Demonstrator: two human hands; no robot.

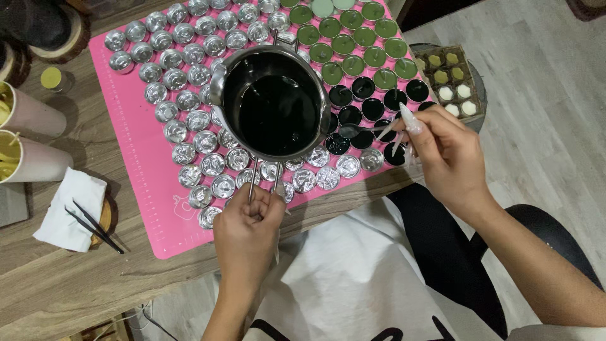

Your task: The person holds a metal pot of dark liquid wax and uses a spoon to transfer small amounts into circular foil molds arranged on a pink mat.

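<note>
Pouring pot (273, 104) of dark wax hangs by its wire handle in your clenched left hand (247, 227); your right hand (445, 155) pinches a spoon (363, 130). Tilt carelessly and wax could flood the empty tins (208, 142).

The scene is evenly and brightly lit from above — soft indoor light, with only faint shadows on the bench (76, 278). Small glints sparkle on the empty metal cups (189, 95), and the dark liquid in the pot (273, 104) reflects dimly. Focus is sharp throughout — slight wide-angle bending shows at the edges.

Pot handle (264, 183) inside the left hand's (247, 230) grip; top cups (344, 3) cut off.
</note>
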